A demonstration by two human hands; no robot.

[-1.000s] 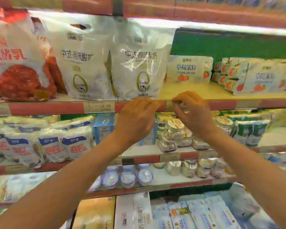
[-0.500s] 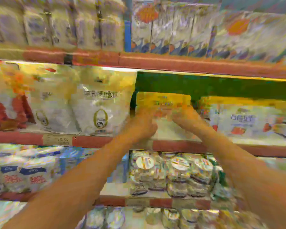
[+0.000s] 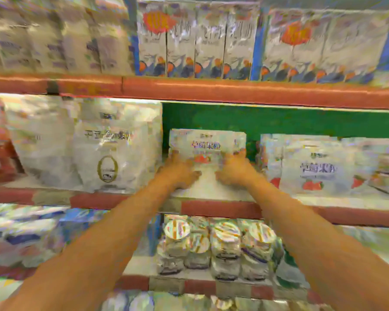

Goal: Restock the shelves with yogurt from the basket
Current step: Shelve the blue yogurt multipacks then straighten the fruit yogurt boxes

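In the head view, our left hand (image 3: 180, 173) and right hand (image 3: 234, 171) each have a grip clasped on a lower corner of the strawberry yogurt pack (image 3: 207, 143), which stands upright, deep on the shelf (image 3: 211, 191). We judge this the placing step. Next we square the pack and let go.

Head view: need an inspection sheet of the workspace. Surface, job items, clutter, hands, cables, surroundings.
Surface: shelf with a red front edge, bare patch in front of the hands.
Job's things: strawberry yogurt pack upright near the green back wall; basket not in view.
Clutter: white bags to its left, more strawberry packs to its right.
Hands: left hand and right hand touch the pack's lower corners; blur hides whether the fingers curl.
Cables: nothing seen.
Surroundings: cartons on the shelf above, cups on the one below.
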